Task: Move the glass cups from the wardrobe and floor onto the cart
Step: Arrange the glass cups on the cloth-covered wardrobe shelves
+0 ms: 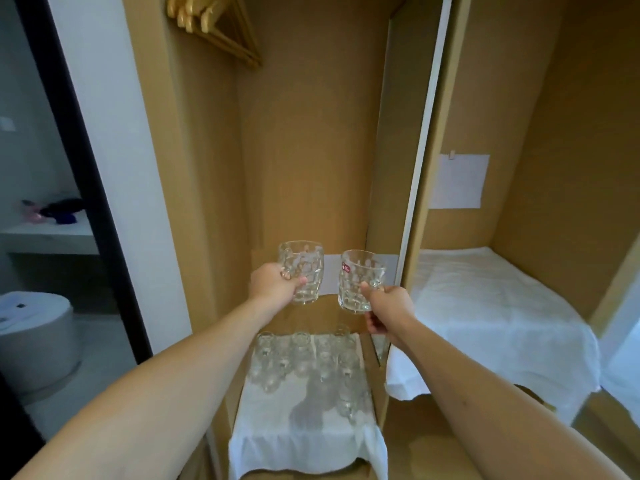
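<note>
Inside the open wooden wardrobe [304, 140] I hold up two dimpled glass cups with handles. My left hand [273, 284] grips the handle of one glass cup [304, 271]. My right hand [388, 308] grips the handle of the other glass cup [360, 282], which carries a small red sticker. Both cups are upright, side by side and apart, well above the shelf. Below them several more glass cups [311, 365] stand on a white cloth [304, 445] on the wardrobe's low shelf. The cart is not in view.
Wooden hangers [214, 26] hang at the top left of the wardrobe. A mirrored door [519, 237] on the right reflects a white-covered surface. To the left a dark door frame [86, 188] opens on a bathroom with a grey round bin [38, 341].
</note>
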Action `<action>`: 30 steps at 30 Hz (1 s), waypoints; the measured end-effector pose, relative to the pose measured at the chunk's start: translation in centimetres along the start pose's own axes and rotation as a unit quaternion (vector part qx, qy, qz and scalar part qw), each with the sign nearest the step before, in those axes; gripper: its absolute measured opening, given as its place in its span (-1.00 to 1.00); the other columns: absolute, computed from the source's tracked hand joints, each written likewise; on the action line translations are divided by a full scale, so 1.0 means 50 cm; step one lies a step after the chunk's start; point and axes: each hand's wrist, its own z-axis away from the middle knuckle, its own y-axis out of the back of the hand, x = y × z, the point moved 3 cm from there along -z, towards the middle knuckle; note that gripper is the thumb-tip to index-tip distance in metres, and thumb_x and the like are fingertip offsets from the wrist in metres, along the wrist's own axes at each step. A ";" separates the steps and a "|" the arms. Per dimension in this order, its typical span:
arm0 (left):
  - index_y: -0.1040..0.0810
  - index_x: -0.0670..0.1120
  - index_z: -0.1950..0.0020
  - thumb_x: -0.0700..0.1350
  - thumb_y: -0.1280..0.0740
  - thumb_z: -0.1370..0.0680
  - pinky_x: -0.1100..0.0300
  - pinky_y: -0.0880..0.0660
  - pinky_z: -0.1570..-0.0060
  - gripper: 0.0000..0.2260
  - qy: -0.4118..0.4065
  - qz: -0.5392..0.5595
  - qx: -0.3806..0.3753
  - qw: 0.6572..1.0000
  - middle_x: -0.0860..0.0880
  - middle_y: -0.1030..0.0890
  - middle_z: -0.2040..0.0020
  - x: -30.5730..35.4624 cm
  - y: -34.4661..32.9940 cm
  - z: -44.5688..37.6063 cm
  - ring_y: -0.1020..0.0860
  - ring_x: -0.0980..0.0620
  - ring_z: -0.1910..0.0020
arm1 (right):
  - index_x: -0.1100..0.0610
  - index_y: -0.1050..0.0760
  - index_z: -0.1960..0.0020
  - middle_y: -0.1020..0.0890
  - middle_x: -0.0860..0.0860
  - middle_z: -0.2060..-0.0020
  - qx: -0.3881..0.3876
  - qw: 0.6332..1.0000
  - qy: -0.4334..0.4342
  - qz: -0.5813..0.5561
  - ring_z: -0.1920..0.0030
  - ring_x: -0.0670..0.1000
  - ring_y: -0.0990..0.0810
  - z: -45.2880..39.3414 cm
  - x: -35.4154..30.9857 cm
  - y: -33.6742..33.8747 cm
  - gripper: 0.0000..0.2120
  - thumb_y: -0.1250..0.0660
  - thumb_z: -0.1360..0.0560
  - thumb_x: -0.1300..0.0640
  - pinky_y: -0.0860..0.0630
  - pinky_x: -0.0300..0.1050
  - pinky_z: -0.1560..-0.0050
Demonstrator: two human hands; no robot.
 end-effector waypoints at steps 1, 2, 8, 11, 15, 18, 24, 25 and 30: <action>-0.64 -0.17 0.12 -0.03 -0.56 -0.47 -0.05 -0.65 0.06 -0.77 -0.002 0.002 -0.002 1.000 -0.07 -0.70 0.20 0.017 -0.012 0.014 -0.69 -0.07 0.17 | 0.19 -0.52 0.07 -0.50 0.06 0.53 -0.005 1.000 0.004 -0.004 0.53 0.09 -0.47 0.004 0.002 0.023 -0.68 -0.44 -0.54 -0.07 -0.51 -0.06 0.34; -0.65 -0.17 0.12 -0.03 -0.56 -0.47 -0.05 -0.65 0.05 -0.78 -0.006 0.003 -0.001 1.000 -0.07 -0.70 0.20 0.036 -0.025 0.029 -0.69 -0.06 0.17 | 0.20 -0.51 0.05 -0.49 0.07 0.51 -0.008 1.000 0.007 -0.008 0.52 0.09 -0.46 0.007 0.004 0.048 -0.68 -0.43 -0.55 -0.07 -0.50 -0.04 0.33; -0.61 -0.29 0.04 -0.06 -0.55 -0.48 -0.09 -0.65 0.07 -0.70 0.002 0.042 -0.007 0.999 -0.16 -0.70 0.16 0.165 -0.145 0.133 -0.71 -0.13 0.16 | 0.22 -0.51 0.05 -0.44 0.02 0.55 -0.009 1.000 0.019 0.001 0.53 0.05 -0.41 0.027 0.029 0.242 -0.70 -0.42 -0.56 -0.04 -0.47 -0.13 0.43; -0.62 -0.22 0.13 -0.05 -0.55 -0.49 -0.12 -0.66 0.07 -0.75 -0.008 0.050 -0.015 0.999 -0.13 -0.69 0.22 0.224 -0.227 0.176 -0.71 -0.14 0.17 | 0.20 -0.56 0.01 -0.47 0.01 0.55 0.002 1.000 0.018 -0.001 0.50 0.04 -0.44 0.036 0.046 0.353 -0.73 -0.41 -0.56 -0.03 -0.49 -0.13 0.41; -0.62 -0.26 0.15 -0.03 -0.56 -0.48 -0.12 -0.65 0.03 -0.71 -0.008 0.065 -0.021 0.998 -0.15 -0.69 0.23 0.286 -0.327 0.219 -0.70 -0.14 0.16 | 0.18 -0.53 -0.02 -0.47 0.04 0.54 0.022 1.000 0.007 -0.008 0.56 0.02 -0.41 0.042 0.065 0.479 -0.73 -0.41 -0.57 -0.04 -0.47 -0.15 0.41; -0.63 -0.24 0.18 -0.04 -0.56 -0.48 0.02 -0.65 0.16 -0.73 -0.012 0.070 -0.024 0.997 -0.10 -0.69 0.27 0.325 -0.396 0.236 -0.69 -0.01 0.26 | 0.18 -0.52 -0.10 -0.49 0.06 0.51 0.037 0.999 0.002 -0.001 0.55 0.02 -0.42 0.039 0.073 0.559 -0.70 -0.41 -0.57 -0.05 -0.48 -0.15 0.43; -0.62 -0.27 0.14 -0.07 -0.56 -0.47 -0.03 -0.67 0.11 -0.72 -0.009 0.072 -0.061 0.996 -0.16 -0.70 0.20 0.377 -0.512 0.254 -0.69 -0.03 0.23 | 0.15 -0.51 -0.11 -0.56 0.11 0.43 0.074 0.997 -0.001 0.006 0.49 0.04 -0.49 0.016 0.106 0.674 -0.71 -0.40 -0.57 -0.06 -0.53 -0.16 0.41; -0.60 -0.25 0.16 -0.06 -0.56 -0.47 -0.02 -0.67 0.12 -0.73 -0.009 0.064 -0.064 0.996 -0.15 -0.70 0.20 0.383 -0.529 0.250 -0.69 -0.03 0.22 | 0.15 -0.52 -0.08 -0.57 0.12 0.41 0.078 0.997 -0.003 0.006 0.48 0.04 -0.50 0.007 0.109 0.686 -0.72 -0.40 -0.57 -0.06 -0.54 -0.16 0.40; -0.48 -0.14 0.22 -0.12 -0.56 -0.45 0.12 -0.63 0.28 -0.74 -0.022 0.059 -0.086 0.994 -0.14 -0.67 0.23 0.414 -0.603 0.200 -0.60 0.00 0.34 | 0.06 -0.48 0.13 -0.56 0.12 0.43 0.097 0.995 -0.017 0.000 0.51 0.03 -0.48 -0.058 0.117 0.728 -0.80 -0.41 -0.55 -0.02 -0.54 -0.15 0.41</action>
